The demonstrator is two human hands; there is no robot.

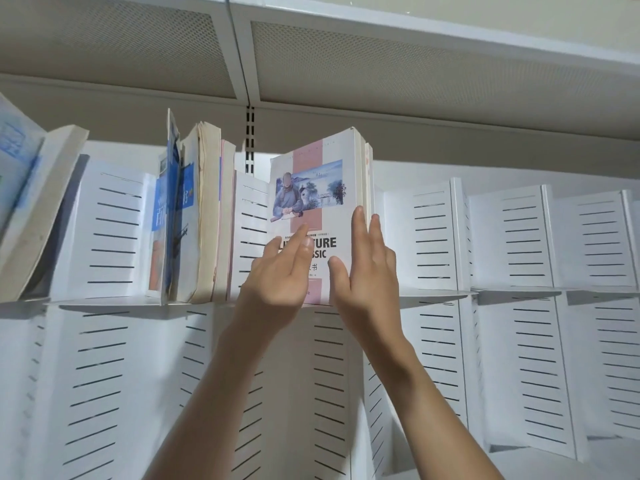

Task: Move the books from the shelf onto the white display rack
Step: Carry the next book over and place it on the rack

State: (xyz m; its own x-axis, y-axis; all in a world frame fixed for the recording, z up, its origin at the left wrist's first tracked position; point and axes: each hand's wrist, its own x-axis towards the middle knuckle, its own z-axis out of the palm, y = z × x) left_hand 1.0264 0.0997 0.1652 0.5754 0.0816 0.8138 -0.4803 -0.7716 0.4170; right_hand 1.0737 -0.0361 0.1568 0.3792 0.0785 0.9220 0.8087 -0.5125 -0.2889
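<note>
Book point(322, 188) upright, glossy cover — both hands point(280, 271) flat on it.

**Background, overhead and rear only**

Two perforated mesh panels overhead, left point(114, 46) and right point(398, 67), both beige-grey, seen from below. White frame bar point(239, 53) between them, running back toward the rear. Slotted upright point(250, 140) directly under the bar's far end, paired dark slots down its face, lower part hidden. Plain beige back panel point(450, 133) across the rear below the mesh. Pale wall point(519, 15) at top right, above the right panel's white front edge.
</note>
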